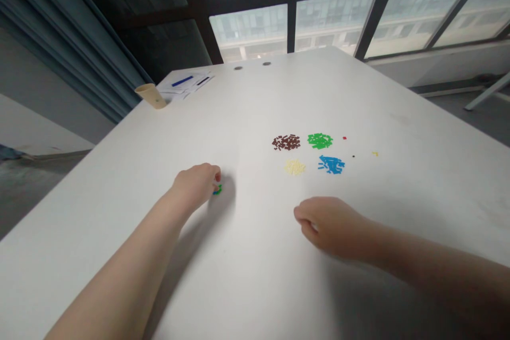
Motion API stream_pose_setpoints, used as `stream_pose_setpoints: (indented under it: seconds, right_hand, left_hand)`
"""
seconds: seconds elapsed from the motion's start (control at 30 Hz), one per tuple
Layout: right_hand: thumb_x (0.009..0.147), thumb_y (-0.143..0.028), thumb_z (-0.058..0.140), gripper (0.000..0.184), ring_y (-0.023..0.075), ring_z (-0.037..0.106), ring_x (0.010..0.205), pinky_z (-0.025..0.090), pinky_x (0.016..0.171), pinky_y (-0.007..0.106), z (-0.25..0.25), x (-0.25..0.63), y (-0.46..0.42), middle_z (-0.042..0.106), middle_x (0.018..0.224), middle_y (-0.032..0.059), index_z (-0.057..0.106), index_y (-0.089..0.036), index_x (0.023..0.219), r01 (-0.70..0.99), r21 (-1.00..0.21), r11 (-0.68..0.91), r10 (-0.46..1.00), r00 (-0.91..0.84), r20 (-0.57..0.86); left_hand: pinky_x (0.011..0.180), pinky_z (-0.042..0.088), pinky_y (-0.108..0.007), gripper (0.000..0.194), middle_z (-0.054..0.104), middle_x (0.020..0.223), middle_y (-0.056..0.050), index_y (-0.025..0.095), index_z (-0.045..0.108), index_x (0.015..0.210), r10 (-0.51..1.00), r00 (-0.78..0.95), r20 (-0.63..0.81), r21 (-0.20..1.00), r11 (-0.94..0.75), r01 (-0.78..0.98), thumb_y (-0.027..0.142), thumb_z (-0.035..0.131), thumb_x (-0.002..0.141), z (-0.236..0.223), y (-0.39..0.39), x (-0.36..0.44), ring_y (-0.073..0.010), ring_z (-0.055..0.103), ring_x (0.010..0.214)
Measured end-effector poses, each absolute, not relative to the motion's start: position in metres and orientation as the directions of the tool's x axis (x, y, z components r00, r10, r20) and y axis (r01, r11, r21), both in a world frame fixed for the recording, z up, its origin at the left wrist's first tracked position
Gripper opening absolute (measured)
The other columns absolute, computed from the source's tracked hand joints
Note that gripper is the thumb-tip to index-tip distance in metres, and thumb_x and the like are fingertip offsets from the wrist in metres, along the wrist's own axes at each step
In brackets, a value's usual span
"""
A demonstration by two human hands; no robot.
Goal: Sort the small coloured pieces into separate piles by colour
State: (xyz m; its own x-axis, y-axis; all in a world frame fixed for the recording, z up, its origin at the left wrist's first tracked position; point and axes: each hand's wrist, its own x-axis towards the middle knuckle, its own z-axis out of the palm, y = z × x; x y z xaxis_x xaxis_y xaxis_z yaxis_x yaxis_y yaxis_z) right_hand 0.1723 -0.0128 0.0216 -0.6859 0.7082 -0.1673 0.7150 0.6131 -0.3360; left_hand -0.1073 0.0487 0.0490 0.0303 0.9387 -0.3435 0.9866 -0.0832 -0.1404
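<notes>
My left hand is closed around a small green and blue piece, partly hidden by the fingers and low over the white table. Thumb and forefinger of my right hand are pressed together; whether anything sits between them is too small to see. Beyond the right hand lie four-sided groups of tiny bricks: a brown pile, a green pile, a cream pile and a blue pile.
Right of the piles are a tiny red piece, a black piece and some yellow pieces. A beige paper cup stands at the left edge, near papers with a blue pen. Windows are behind the table.
</notes>
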Motion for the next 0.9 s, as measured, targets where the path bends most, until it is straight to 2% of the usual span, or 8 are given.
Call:
stream_pose_setpoints:
  seconds: [0.13,0.33,0.47,0.63,0.7,0.77,0.83,0.9]
  right_hand:
    - [0.074,-0.015,0.038,0.016,0.0126,0.041,0.055,0.022,0.052,0.026,0.014,0.166,-0.025,0.055,0.062,0.0021,0.051,-0.018,0.066,0.606,-0.389,0.694,0.566,-0.793,-0.225]
    - [0.075,-0.016,0.037,0.017,0.0121,0.038,0.054,0.021,0.051,0.026,0.012,0.167,-0.020,0.052,0.060,0.0009,0.051,-0.018,0.065,0.602,-0.432,0.672,0.570,-0.792,-0.217]
    - [0.076,-0.016,0.038,0.016,0.0118,0.037,0.054,0.022,0.052,0.025,0.011,0.167,-0.020,0.052,0.061,0.0005,0.050,-0.018,0.065,0.595,-0.440,0.673,0.571,-0.796,-0.203]
    - [0.076,-0.017,0.038,0.016,0.0116,0.037,0.054,0.022,0.051,0.025,0.010,0.168,-0.020,0.052,0.061,0.0006,0.050,-0.017,0.066,0.593,-0.440,0.675,0.568,-0.797,-0.203]
    - [0.076,-0.017,0.038,0.016,0.0114,0.037,0.053,0.021,0.051,0.025,0.010,0.168,-0.020,0.052,0.060,0.0002,0.050,-0.018,0.066,0.589,-0.441,0.677,0.570,-0.799,-0.191]
    - [0.076,-0.017,0.038,0.015,0.0111,0.036,0.053,0.021,0.051,0.025,0.010,0.168,-0.020,0.052,0.060,0.0000,0.049,-0.018,0.065,0.583,-0.446,0.679,0.571,-0.802,-0.178]
    - [0.076,-0.017,0.038,0.015,0.0110,0.036,0.053,0.020,0.051,0.025,0.010,0.168,-0.020,0.052,0.060,-0.0002,0.049,-0.018,0.065,0.579,-0.450,0.680,0.570,-0.804,-0.172]
    - [0.076,-0.017,0.038,0.015,0.0109,0.035,0.052,0.019,0.050,0.025,0.009,0.168,-0.020,0.052,0.060,-0.0003,0.049,-0.017,0.065,0.579,-0.445,0.683,0.570,-0.804,-0.172]
  left_hand:
    - [0.057,0.039,-0.029,0.018,0.067,0.088,-0.012,0.019,0.064,0.079,0.927,-0.008,-0.375,-0.185,-0.066,0.980,0.026,0.050,0.069,0.046,0.049,-0.098,-0.0262,0.061,0.076]
    - [0.057,0.041,-0.029,0.020,0.067,0.085,-0.014,0.016,0.064,0.074,0.922,-0.001,-0.388,-0.255,-0.106,0.961,0.023,0.045,0.072,0.045,0.046,-0.086,-0.0254,0.062,0.073]
    - [0.057,0.041,-0.030,0.024,0.066,0.084,-0.015,0.015,0.062,0.075,0.936,0.082,-0.342,-0.236,-0.170,0.957,0.017,0.038,0.074,0.040,0.042,-0.085,-0.0259,0.062,0.074]
    - [0.057,0.039,-0.031,0.026,0.063,0.082,-0.014,0.015,0.057,0.079,0.935,0.172,-0.309,-0.197,-0.240,0.951,0.019,0.031,0.080,0.038,0.035,-0.080,-0.0252,0.060,0.071]
    - [0.056,0.037,-0.030,0.025,0.062,0.076,-0.012,0.015,0.055,0.079,0.925,0.209,-0.318,-0.145,-0.265,0.953,0.019,0.030,0.081,0.041,0.031,-0.074,-0.0220,0.058,0.064]
    - [0.055,0.036,-0.028,0.022,0.059,0.071,-0.008,0.016,0.053,0.078,0.904,0.272,-0.330,-0.035,-0.300,0.953,0.018,0.032,0.080,0.046,0.027,-0.065,-0.0181,0.054,0.060]
    - [0.056,0.036,-0.026,0.018,0.057,0.071,-0.005,0.017,0.051,0.077,0.875,0.385,-0.293,0.139,-0.359,0.923,0.017,0.034,0.080,0.049,0.021,-0.055,-0.0151,0.051,0.059]
    - [0.059,0.037,-0.025,0.016,0.056,0.074,-0.003,0.018,0.051,0.078,0.835,0.515,-0.191,0.338,-0.437,0.834,0.016,0.035,0.080,0.049,0.016,-0.045,-0.0137,0.049,0.063]
